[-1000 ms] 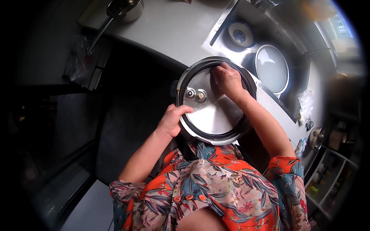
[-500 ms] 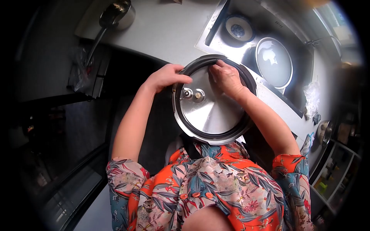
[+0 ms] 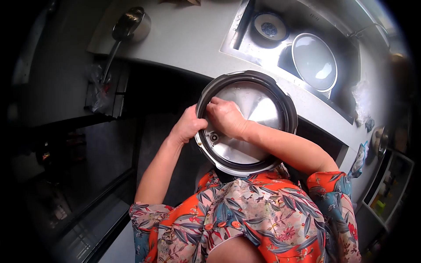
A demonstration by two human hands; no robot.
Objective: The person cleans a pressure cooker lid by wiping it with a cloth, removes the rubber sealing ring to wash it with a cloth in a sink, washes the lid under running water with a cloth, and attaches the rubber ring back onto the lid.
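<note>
A round metal lid (image 3: 258, 109) with a dark sealing ring along its inner edge is held up in front of my body, its inside facing me. My left hand (image 3: 189, 125) grips the lid's left rim, thumb over the edge onto the inner side. Against the inner left part of the ring rests my right hand (image 3: 226, 117), its fingers curled; what the fingertips hold is hidden. Just below that hand a small round valve fitting (image 3: 214, 137) shows on the lid.
Beyond the lid, a sink (image 3: 258, 55) holds a blue-patterned bowl (image 3: 268, 29) and a white round dish or lid (image 3: 314, 62). A long-handled metal pan (image 3: 131, 25) stands on the counter (image 3: 175, 44) at upper left. Clear plastic (image 3: 361, 103) lies at right.
My right hand has moved from the ring's top to its left side. My left hand went up the rim, then slightly down. The lid has turned, shifting the valve fitting lower.
</note>
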